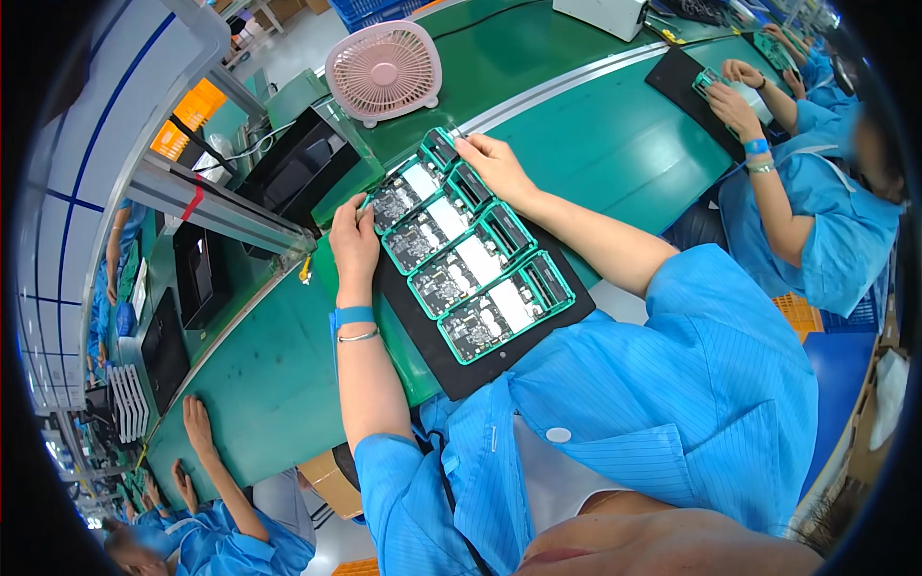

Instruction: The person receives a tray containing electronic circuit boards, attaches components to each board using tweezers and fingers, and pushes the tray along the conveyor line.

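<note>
Several green-framed circuit boards (pixel 477 328) lie side by side on a black mat (pixel 423 336) in front of me. Each carries dark electronics at its left end, a white block in the middle and a dark window at the right end. My right hand (pixel 499 173) grips the right end of the farthest framed circuit board (pixel 420 180), thumb and fingers closed at its corner. At that board's left end, my left hand (pixel 355 240) has its fingers closed on the edge. The fingertips of the left hand are partly hidden.
A pink fan (pixel 383 72) stands beyond the boards on the green bench (pixel 595 125). Left of me are a metal post (pixel 221 206) and black trays (pixel 197 278). Co-workers sit on either side; one at the right holds a green-framed part (pixel 708 82) above another black mat (pixel 687 101).
</note>
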Demonstrator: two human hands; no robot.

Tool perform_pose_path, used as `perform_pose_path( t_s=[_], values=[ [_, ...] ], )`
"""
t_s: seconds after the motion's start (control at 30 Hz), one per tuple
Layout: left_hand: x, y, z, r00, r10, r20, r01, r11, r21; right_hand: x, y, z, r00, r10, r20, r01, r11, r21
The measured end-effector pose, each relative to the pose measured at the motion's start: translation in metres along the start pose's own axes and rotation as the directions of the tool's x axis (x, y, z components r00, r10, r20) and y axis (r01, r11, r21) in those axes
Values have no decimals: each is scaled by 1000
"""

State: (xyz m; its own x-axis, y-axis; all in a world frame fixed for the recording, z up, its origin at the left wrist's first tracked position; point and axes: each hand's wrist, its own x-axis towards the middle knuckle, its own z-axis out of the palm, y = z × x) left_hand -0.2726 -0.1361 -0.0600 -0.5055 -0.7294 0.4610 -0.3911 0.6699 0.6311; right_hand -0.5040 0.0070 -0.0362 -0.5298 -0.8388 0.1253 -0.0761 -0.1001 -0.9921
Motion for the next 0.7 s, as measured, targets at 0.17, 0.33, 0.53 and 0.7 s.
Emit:
perform_pose_path(
  t_s=[0.17,0.33,0.53,0.7],
  values=[
    [-1,11,-7,997,-48,59,49,999,-20,7,16,-11,998,-35,-47,30,993,-115],
    [1,-2,-3,990,116,-76,-111,992,64,30,-10,-20,865,-492,101,475,736,-481],
    [4,13,-6,994,82,-70,-75,992,100,67,-45,-1,695,-532,485,702,353,-619],
    [5,15,-4,988,109,-107,-100,991,87,85,-46,26,624,-353,697,780,226,-584]
  ],
)
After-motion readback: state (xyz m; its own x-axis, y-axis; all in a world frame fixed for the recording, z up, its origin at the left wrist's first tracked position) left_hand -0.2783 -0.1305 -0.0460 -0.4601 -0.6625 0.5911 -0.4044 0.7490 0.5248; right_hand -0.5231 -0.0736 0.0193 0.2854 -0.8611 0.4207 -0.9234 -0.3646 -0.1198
